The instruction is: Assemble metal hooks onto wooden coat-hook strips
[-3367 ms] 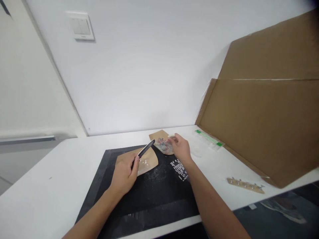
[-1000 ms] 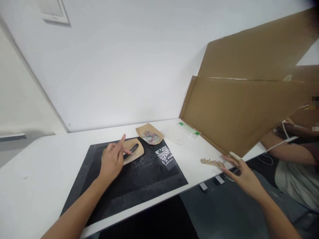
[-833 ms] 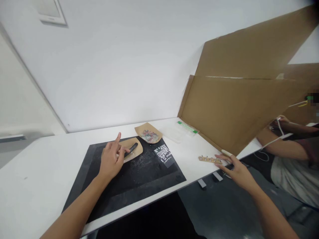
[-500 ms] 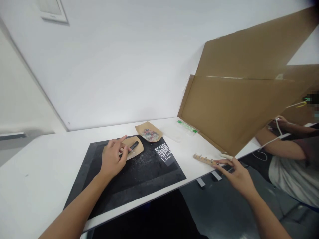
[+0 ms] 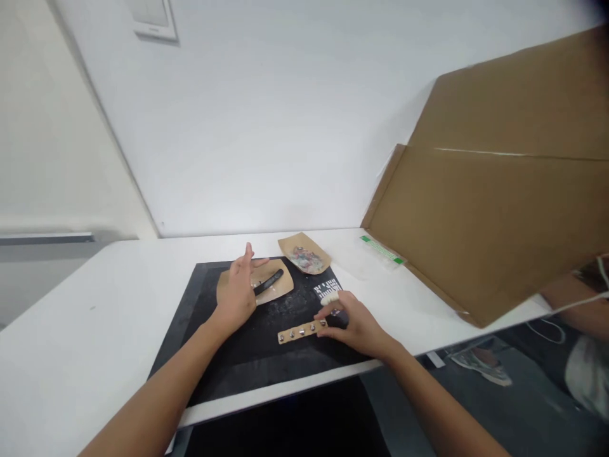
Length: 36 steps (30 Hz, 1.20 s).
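Head view, slim black tool (image 5: pixel 269 282) in part-closed left hand (image 5: pixel 240 294), over brown paper tray (image 5: pixel 285 286) of white bits (image 5: pixel 273 288), far paper tray (image 5: pixel 288 242) of blurred multicoloured bits (image 5: pixel 307 259), five-studded tan strip (image 5: pixel 297 333) at near right of black mat (image 5: pixel 259 346), one end pinched in right hand (image 5: pixel 353 322).

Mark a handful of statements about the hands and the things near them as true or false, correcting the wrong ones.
1. The right hand holds a tan strip near one end. True.
2. The strip carries a single metal stud. False: five metal studs stand in a row.
3. A black tool extends over a paper tray beside the left hand. True.
4. The white finger cover is on the left hand. False: a right-hand finger wears it.
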Motion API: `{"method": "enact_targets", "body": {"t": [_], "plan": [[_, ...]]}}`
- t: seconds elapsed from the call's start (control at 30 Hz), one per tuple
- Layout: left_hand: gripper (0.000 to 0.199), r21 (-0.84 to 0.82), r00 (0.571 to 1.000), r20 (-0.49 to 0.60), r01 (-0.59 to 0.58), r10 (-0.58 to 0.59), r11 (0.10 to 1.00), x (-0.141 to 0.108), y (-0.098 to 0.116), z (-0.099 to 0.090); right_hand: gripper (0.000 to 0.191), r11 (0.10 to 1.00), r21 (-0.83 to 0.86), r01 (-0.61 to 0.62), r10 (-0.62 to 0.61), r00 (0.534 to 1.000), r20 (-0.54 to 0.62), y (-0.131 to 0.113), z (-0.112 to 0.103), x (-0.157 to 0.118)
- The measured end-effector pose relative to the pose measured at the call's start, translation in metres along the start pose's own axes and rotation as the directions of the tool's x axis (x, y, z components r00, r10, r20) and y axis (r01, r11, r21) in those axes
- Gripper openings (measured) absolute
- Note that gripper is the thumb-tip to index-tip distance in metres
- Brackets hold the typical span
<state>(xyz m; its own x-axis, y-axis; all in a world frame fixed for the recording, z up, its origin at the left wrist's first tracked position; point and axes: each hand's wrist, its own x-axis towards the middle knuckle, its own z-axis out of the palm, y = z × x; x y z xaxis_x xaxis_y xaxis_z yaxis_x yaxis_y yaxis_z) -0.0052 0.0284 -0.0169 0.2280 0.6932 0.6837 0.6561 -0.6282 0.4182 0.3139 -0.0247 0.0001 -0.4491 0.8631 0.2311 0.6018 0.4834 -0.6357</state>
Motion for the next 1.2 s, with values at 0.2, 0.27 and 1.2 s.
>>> {"method": "enact_targets", "body": {"t": [0.2,0.27,1.2], "plan": [[0.071,0.006,0.986,0.108,-0.129,0.127,0.992,0.002,0.018,-0.021,0.034,0.988,-0.046,0.146,-0.133,0.968,0.212,0.002,-0.002,0.063],[0.052,-0.022,0.956,0.220,-0.193,0.193,0.981,0.002,0.026,-0.026,0.037,0.986,-0.029,0.162,-0.145,0.939,0.312,0.006,-0.002,0.078],[0.014,-0.083,0.839,0.479,-0.249,0.258,0.965,-0.004,0.039,-0.012,0.041,0.916,0.293,0.272,-0.343,0.911,0.228,0.014,0.008,0.072]]}}
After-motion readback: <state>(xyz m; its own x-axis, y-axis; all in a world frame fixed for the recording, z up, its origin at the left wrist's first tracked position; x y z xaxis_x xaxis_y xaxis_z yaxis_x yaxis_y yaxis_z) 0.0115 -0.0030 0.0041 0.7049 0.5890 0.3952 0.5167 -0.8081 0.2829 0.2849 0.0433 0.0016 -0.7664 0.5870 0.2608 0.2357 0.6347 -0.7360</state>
